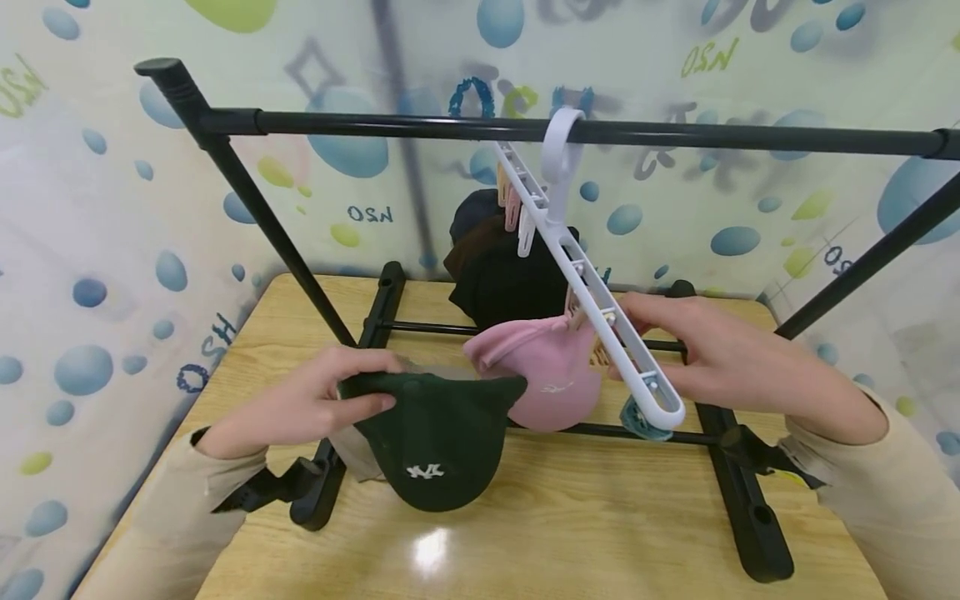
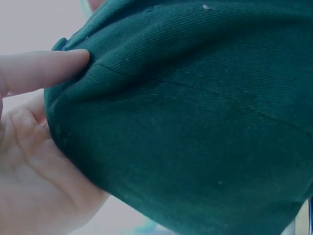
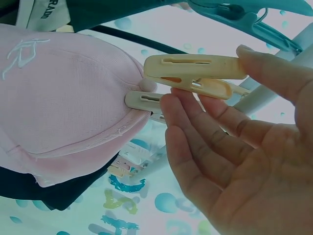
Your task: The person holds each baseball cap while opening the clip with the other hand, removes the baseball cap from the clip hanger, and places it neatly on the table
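Observation:
My left hand (image 1: 322, 400) pinches the edge of a dark green cap (image 1: 450, 433) between thumb and fingers. The cap hangs crown down, its white emblem toward me. My right hand (image 1: 727, 358) is beside the near half of a white clip hanger (image 1: 600, 304). In the right wrist view, its thumb and fingers pinch a pale yellow clothespin (image 3: 195, 71). A pink cap (image 1: 555, 396) hangs from the hanger, and a whitish clothespin (image 3: 142, 100) grips its edge. Near the hanger's front end is a teal clothespin (image 1: 645, 421).
The hanger hooks over the black rack's top bar (image 1: 420, 127). Behind the pink cap are a black cap (image 1: 510, 283) and other dark caps. Pastel clothespins (image 1: 527, 232) hang farther along. A beige cap (image 1: 356, 454) shows behind the green one, above the wooden table (image 1: 555, 533).

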Tool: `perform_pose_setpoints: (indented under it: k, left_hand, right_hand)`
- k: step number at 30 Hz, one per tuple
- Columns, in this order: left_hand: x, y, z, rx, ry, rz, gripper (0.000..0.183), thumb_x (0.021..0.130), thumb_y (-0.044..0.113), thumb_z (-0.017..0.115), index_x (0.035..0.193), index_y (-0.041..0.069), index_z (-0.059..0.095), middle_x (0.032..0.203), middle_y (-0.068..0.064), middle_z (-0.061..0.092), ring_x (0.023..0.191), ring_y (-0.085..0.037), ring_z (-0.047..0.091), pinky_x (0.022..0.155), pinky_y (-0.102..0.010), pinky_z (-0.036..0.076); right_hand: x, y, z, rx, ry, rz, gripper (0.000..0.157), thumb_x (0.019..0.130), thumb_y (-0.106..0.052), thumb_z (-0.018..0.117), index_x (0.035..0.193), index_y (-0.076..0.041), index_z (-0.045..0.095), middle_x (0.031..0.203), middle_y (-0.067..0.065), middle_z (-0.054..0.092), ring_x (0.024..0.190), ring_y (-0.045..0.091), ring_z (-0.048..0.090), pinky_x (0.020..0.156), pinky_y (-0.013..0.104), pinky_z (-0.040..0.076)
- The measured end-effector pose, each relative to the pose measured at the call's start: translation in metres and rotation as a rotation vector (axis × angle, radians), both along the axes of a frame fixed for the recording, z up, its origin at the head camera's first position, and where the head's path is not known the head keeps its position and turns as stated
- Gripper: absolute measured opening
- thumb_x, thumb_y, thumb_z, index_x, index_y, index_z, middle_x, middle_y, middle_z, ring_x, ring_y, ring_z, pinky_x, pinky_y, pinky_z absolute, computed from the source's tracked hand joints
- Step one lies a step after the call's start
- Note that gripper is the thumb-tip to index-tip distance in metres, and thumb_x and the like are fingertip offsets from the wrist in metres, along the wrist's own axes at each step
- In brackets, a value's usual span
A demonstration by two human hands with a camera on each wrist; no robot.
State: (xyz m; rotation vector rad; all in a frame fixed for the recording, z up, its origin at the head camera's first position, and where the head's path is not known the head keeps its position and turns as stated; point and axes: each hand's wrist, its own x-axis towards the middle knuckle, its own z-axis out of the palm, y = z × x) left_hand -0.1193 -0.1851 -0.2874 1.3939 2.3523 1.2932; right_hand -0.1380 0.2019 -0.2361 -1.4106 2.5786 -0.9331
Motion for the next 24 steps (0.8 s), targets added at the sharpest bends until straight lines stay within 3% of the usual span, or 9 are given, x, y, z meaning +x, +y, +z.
perform_pose_setpoints:
  k: [6, 11, 21, 24]
  left_hand:
    - [0.003, -0.02, 0.001, 0.009, -0.016, 0.124, 0.032, 0.088, -0.013, 0.059, 0.098, 0.017, 0.062, 0.082, 0.004, 0.059, 0.072, -0.013, 0.054, 0.065, -0.028, 0.044]
    - [0.0, -0.024, -0.002, 0.035, -0.08, 0.247, 0.025, 0.089, -0.013, 0.057, 0.096, 0.011, 0.063, 0.081, 0.0, 0.056, 0.072, -0.016, 0.052, 0.065, -0.028, 0.044]
    - [-0.008, -0.025, -0.014, 0.112, -0.304, 0.464, 0.005, 0.096, 0.002, 0.056, 0.099, 0.004, 0.059, 0.095, -0.012, 0.057, 0.084, -0.024, 0.055, 0.074, -0.03, 0.047]
    - [-0.009, -0.019, -0.019, 0.166, -0.363, 0.485, 0.006, 0.096, 0.003, 0.057, 0.101, 0.0, 0.058, 0.094, -0.013, 0.058, 0.085, -0.024, 0.057, 0.076, -0.03, 0.048]
  right_hand:
    - [-0.002, 0.0, 0.0, -0.006, 0.003, 0.03, 0.042, 0.089, -0.006, 0.068, 0.128, -0.013, 0.055, 0.105, -0.011, 0.064, 0.092, 0.008, 0.061, 0.069, 0.027, 0.048]
    - [-0.003, 0.001, -0.001, -0.011, -0.029, 0.049, 0.043, 0.09, -0.002, 0.065, 0.13, -0.012, 0.053, 0.106, -0.01, 0.064, 0.092, 0.008, 0.061, 0.07, 0.028, 0.048]
    - [-0.003, 0.001, -0.001, -0.023, -0.08, 0.028, 0.045, 0.09, -0.006, 0.067, 0.133, -0.012, 0.053, 0.109, -0.008, 0.063, 0.093, 0.01, 0.06, 0.063, 0.028, 0.049]
    - [-0.003, 0.001, -0.002, -0.024, -0.072, 0.025, 0.045, 0.089, -0.005, 0.067, 0.132, -0.011, 0.053, 0.109, -0.007, 0.064, 0.094, 0.01, 0.061, 0.062, 0.028, 0.049]
